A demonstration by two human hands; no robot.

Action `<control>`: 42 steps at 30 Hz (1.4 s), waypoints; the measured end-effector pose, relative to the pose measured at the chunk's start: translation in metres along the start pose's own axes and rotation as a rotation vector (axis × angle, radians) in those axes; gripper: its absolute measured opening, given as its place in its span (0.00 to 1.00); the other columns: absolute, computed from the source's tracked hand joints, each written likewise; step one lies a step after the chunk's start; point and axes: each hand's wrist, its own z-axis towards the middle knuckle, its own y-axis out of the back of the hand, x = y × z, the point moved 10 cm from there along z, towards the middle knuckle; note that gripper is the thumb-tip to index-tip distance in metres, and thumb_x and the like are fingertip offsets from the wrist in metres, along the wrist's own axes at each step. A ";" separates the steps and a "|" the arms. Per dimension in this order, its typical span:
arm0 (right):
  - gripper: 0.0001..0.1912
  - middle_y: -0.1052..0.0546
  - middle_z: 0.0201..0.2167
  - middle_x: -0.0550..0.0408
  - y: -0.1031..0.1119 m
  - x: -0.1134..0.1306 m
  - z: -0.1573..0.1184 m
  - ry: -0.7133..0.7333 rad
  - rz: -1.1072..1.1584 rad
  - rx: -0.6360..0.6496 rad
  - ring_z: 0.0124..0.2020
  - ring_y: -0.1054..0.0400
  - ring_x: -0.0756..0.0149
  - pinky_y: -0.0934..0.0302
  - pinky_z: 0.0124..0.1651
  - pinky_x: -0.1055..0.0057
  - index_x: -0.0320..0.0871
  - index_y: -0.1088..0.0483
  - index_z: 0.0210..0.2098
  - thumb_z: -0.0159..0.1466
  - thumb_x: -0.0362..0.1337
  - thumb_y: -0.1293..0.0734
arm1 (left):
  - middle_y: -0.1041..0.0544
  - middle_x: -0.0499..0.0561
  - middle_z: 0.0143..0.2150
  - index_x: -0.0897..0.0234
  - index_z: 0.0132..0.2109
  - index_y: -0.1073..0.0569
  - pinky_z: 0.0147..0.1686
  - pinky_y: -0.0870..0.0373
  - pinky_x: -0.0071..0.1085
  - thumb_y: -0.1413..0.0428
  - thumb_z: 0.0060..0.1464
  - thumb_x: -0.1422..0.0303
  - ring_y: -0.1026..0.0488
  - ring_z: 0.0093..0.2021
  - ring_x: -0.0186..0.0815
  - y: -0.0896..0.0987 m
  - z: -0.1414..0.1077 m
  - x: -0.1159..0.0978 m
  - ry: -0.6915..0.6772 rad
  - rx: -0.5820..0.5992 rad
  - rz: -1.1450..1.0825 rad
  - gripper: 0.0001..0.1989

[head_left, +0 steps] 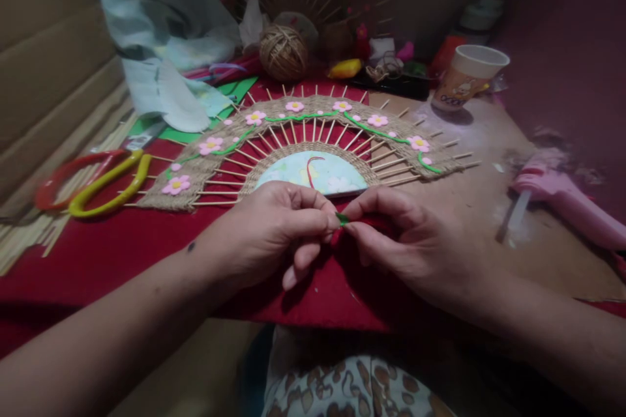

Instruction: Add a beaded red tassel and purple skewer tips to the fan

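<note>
My left hand (288,225) and my right hand (398,231) meet in front of me, each pinching a small green piece (342,218) between thumb and fingertips. The piece looks soft, like clay, but most of it is hidden by the fingers. Just beyond my hands lies a half-round woven fan (215,125) of twine and thin sticks. Pink flowers (255,118) with yellow centres and a wavy green strip (303,117) decorate its outer band. At its base is a pale blue half-disc (283,172) with a thin red curl on it.
Scissors (110,189) with orange and yellow handles lie left, by loose sticks (53,221). Behind the fan are a twine ball (283,52) and a yellow lump (345,68). A paper cup (464,81) and a pink glue gun (562,192) are on the right.
</note>
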 end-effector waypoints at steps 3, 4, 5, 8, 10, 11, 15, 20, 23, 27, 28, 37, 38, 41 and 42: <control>0.05 0.30 0.18 0.60 -0.002 0.002 -0.002 0.020 -0.060 0.008 0.17 0.37 0.76 0.43 0.20 0.79 0.41 0.31 0.35 0.61 0.33 0.38 | 0.36 0.43 0.11 0.67 0.28 0.30 0.09 0.46 0.18 0.46 0.52 0.71 0.42 0.09 0.24 -0.002 0.001 0.003 0.031 0.037 -0.048 0.06; 0.05 0.30 0.18 0.61 -0.001 0.002 -0.002 0.016 -0.064 0.003 0.17 0.38 0.76 0.44 0.20 0.78 0.41 0.31 0.35 0.61 0.33 0.38 | 0.36 0.43 0.11 0.67 0.28 0.30 0.09 0.46 0.18 0.46 0.52 0.71 0.41 0.09 0.24 -0.002 0.001 0.003 0.029 0.042 -0.050 0.06; 0.04 0.30 0.17 0.61 0.000 0.003 -0.002 0.008 -0.065 -0.007 0.17 0.38 0.76 0.44 0.20 0.78 0.41 0.31 0.35 0.61 0.33 0.37 | 0.35 0.43 0.12 0.67 0.29 0.29 0.09 0.45 0.18 0.45 0.52 0.70 0.41 0.09 0.24 -0.002 0.001 0.003 0.020 0.041 -0.045 0.06; 0.04 0.31 0.16 0.61 0.002 0.003 -0.002 -0.026 -0.049 -0.032 0.16 0.38 0.76 0.44 0.18 0.79 0.41 0.30 0.33 0.61 0.33 0.37 | 0.34 0.43 0.13 0.66 0.30 0.29 0.11 0.44 0.18 0.45 0.53 0.67 0.40 0.11 0.24 -0.001 -0.001 -0.001 -0.024 0.019 0.012 0.06; 0.03 0.31 0.15 0.62 0.003 0.002 -0.002 -0.049 -0.023 -0.045 0.15 0.38 0.76 0.45 0.17 0.80 0.41 0.31 0.33 0.60 0.33 0.36 | 0.33 0.43 0.14 0.65 0.31 0.30 0.11 0.43 0.19 0.46 0.54 0.67 0.40 0.11 0.24 0.000 -0.003 -0.005 -0.058 -0.009 0.080 0.06; 0.03 0.31 0.15 0.62 0.003 0.002 -0.002 -0.062 0.001 -0.047 0.15 0.38 0.76 0.45 0.17 0.80 0.41 0.31 0.32 0.60 0.33 0.36 | 0.33 0.43 0.14 0.65 0.32 0.30 0.12 0.43 0.19 0.46 0.54 0.67 0.40 0.12 0.25 0.000 -0.004 -0.007 -0.079 -0.027 0.124 0.06; 0.02 0.32 0.15 0.63 0.001 -0.004 0.000 -0.141 0.121 -0.044 0.14 0.40 0.78 0.45 0.17 0.82 0.41 0.32 0.31 0.60 0.33 0.36 | 0.34 0.42 0.14 0.64 0.33 0.31 0.13 0.43 0.20 0.46 0.54 0.68 0.38 0.13 0.26 0.001 -0.009 -0.023 -0.197 -0.153 0.277 0.04; 0.06 0.33 0.13 0.64 -0.003 -0.012 0.000 -0.263 0.266 -0.044 0.12 0.41 0.79 0.47 0.15 0.84 0.41 0.34 0.28 0.61 0.35 0.36 | 0.31 0.43 0.17 0.66 0.32 0.31 0.14 0.41 0.18 0.44 0.51 0.71 0.36 0.15 0.24 0.000 -0.017 -0.040 -0.398 -0.294 0.458 0.03; 0.08 0.33 0.12 0.65 -0.005 -0.016 -0.001 -0.304 0.302 -0.028 0.12 0.42 0.79 0.48 0.14 0.85 0.41 0.36 0.26 0.61 0.35 0.37 | 0.31 0.43 0.18 0.67 0.32 0.30 0.14 0.41 0.18 0.46 0.52 0.70 0.36 0.16 0.24 0.000 -0.021 -0.046 -0.494 -0.338 0.567 0.04; 0.07 0.32 0.13 0.64 -0.006 -0.016 0.001 -0.274 0.339 0.008 0.12 0.41 0.79 0.47 0.15 0.84 0.42 0.35 0.28 0.61 0.36 0.36 | 0.32 0.43 0.17 0.67 0.31 0.30 0.14 0.42 0.17 0.46 0.52 0.72 0.37 0.15 0.23 0.000 -0.018 -0.043 -0.444 -0.304 0.503 0.04; 0.06 0.32 0.13 0.64 -0.007 -0.017 0.002 -0.274 0.354 0.018 0.12 0.41 0.79 0.47 0.15 0.83 0.42 0.35 0.28 0.61 0.36 0.36 | 0.32 0.42 0.17 0.67 0.30 0.31 0.14 0.42 0.17 0.46 0.52 0.72 0.37 0.15 0.23 0.001 -0.017 -0.041 -0.411 -0.289 0.456 0.04; 0.02 0.31 0.14 0.63 -0.011 -0.019 0.003 -0.305 0.446 0.041 0.12 0.40 0.78 0.44 0.15 0.83 0.41 0.34 0.31 0.57 0.32 0.35 | 0.34 0.42 0.13 0.64 0.31 0.32 0.12 0.45 0.18 0.44 0.51 0.69 0.40 0.13 0.25 0.003 -0.010 -0.023 -0.183 -0.211 0.272 0.04; 0.03 0.31 0.14 0.63 -0.011 -0.019 0.003 -0.308 0.451 0.046 0.12 0.40 0.77 0.44 0.15 0.83 0.41 0.34 0.31 0.57 0.32 0.34 | 0.34 0.42 0.13 0.64 0.31 0.32 0.12 0.44 0.19 0.44 0.52 0.68 0.40 0.13 0.25 0.002 -0.009 -0.021 -0.173 -0.193 0.263 0.05; 0.03 0.31 0.13 0.63 -0.013 -0.021 0.002 -0.334 0.465 0.058 0.11 0.40 0.77 0.45 0.14 0.83 0.41 0.35 0.30 0.56 0.32 0.34 | 0.34 0.42 0.13 0.64 0.31 0.32 0.12 0.45 0.20 0.44 0.52 0.67 0.40 0.12 0.25 0.001 -0.007 -0.017 -0.149 -0.144 0.237 0.06; 0.03 0.31 0.12 0.63 -0.013 -0.021 0.002 -0.344 0.472 0.058 0.11 0.40 0.77 0.45 0.14 0.83 0.41 0.35 0.30 0.56 0.33 0.34 | 0.34 0.43 0.13 0.64 0.31 0.31 0.12 0.45 0.20 0.44 0.52 0.67 0.41 0.12 0.25 0.001 -0.006 -0.016 -0.143 -0.129 0.233 0.06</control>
